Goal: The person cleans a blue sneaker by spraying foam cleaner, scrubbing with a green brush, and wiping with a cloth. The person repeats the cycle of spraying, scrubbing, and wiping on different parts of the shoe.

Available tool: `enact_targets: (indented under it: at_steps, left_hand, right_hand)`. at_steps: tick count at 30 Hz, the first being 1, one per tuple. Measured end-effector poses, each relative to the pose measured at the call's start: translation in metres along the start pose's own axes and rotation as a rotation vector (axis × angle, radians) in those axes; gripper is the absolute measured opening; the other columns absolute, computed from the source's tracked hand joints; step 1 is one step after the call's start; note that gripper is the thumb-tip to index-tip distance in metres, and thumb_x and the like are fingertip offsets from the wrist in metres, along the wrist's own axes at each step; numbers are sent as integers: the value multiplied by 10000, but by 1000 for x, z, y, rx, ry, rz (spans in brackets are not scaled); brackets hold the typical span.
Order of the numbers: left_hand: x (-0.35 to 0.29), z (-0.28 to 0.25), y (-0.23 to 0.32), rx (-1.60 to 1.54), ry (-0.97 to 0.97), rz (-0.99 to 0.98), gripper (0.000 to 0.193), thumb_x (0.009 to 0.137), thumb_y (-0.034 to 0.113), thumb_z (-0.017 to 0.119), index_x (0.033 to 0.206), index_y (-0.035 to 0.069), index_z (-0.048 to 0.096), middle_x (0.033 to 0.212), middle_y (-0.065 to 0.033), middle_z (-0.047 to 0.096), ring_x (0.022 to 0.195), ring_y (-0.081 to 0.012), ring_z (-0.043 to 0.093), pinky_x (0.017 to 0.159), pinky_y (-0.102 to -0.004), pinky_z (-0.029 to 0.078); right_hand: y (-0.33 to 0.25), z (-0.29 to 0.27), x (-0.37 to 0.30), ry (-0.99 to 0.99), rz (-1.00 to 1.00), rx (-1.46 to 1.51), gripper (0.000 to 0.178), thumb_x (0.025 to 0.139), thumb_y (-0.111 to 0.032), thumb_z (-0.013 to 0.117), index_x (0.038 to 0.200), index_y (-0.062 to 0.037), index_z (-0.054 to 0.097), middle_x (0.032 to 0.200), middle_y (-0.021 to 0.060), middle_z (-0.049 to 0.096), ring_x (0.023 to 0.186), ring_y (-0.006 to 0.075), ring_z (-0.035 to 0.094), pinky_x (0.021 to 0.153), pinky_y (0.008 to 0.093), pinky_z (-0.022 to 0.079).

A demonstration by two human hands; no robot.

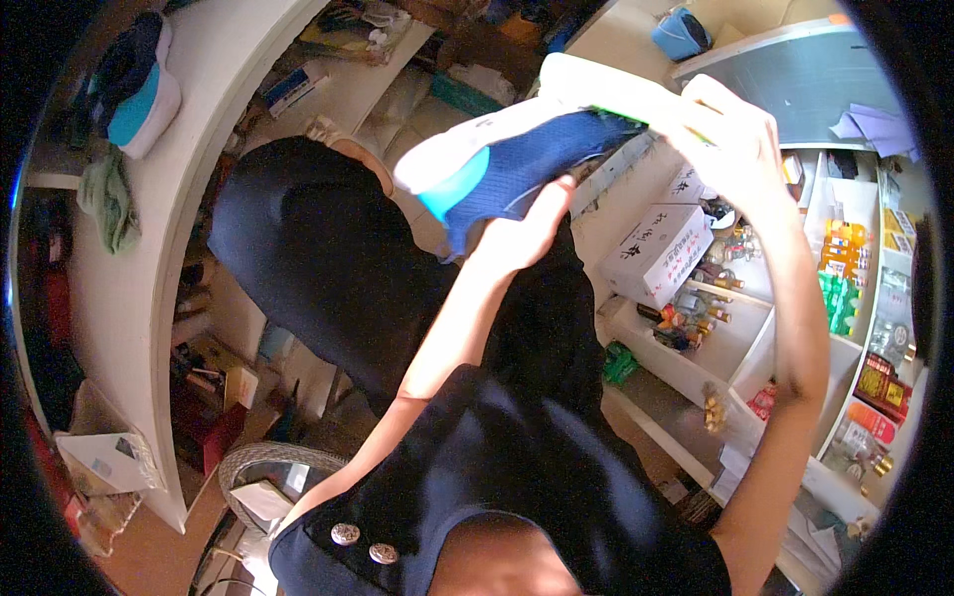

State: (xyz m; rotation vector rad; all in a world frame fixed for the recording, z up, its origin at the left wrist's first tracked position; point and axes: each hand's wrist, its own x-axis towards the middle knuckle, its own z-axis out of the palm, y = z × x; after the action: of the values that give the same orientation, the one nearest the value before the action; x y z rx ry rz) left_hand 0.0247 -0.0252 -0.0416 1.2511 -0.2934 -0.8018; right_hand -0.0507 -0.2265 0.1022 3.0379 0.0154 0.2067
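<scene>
You are gripping a blue mesh sports shoe with a white sole and a turquoise toe patch [507, 169] in both hands, holding it up in front of you, toe pointing to your left. Your left hand [522, 233] is closing on the shoe from below, thumb pressing up against the blue upper near the middle. Your right hand [730, 134] is wrapping around the heel end, fingers curled tight over the white sole and a flat white box lid [606, 84] that is lying against the top of the shoe.

Just below the shoe, a person in dark clothing [318, 258] is bending forward, back towards you. Under your right forearm, a white cardboard carton with red print [661, 253] is sitting at the upper left edge of a white compartmented shelf unit [740, 348], with small bottles [696, 308] crowding the compartment just beside it. Along the shelf's right side, yellow and green bottles [843, 268] are standing in rows.

At far left, a second blue, turquoise and white shoe [139, 84] is resting near the top end of a curved white counter [119, 298], with a green cloth [109, 199] hanging over its outer edge just below.
</scene>
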Motion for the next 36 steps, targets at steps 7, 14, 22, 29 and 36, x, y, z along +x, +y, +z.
enact_targets:
  at_steps: [7,14,22,29,36]
  left_hand:
    - [-4,-4,5,-110,14,132,313,815,185,673,1081,27,627,1056,-62,613,993,-204,565,918,-351,447]
    - [3,-11,14,-53,-20,39,295,888,223,626,1102,21,612,997,-59,610,911,-169,556,853,-324,463]
    - [5,1,-6,-20,143,243,286,828,236,671,1025,29,649,945,-33,636,861,-173,580,808,-320,478]
    - [2,-8,-4,-129,38,221,288,865,213,644,1080,21,629,997,-59,631,936,-209,567,882,-362,459]
    - [3,-9,-4,-23,14,190,278,864,205,632,1069,17,630,993,-63,629,939,-192,568,875,-358,458]
  right_hand:
    - [4,-2,6,45,-15,55,121,813,-78,676,929,-74,711,793,47,566,669,186,587,603,292,484]
    - [1,-4,1,109,-80,198,174,799,-31,694,971,-10,702,779,92,574,652,175,570,595,278,463]
    - [15,-6,4,72,-105,131,127,808,-88,691,930,-57,707,762,54,540,625,184,562,578,296,464]
    - [23,3,-1,33,-77,137,122,821,-111,672,921,-45,694,792,72,551,624,202,565,573,284,459]
    - [16,-2,-1,9,-118,103,126,829,-100,676,937,-41,699,786,68,556,632,194,576,577,278,464]
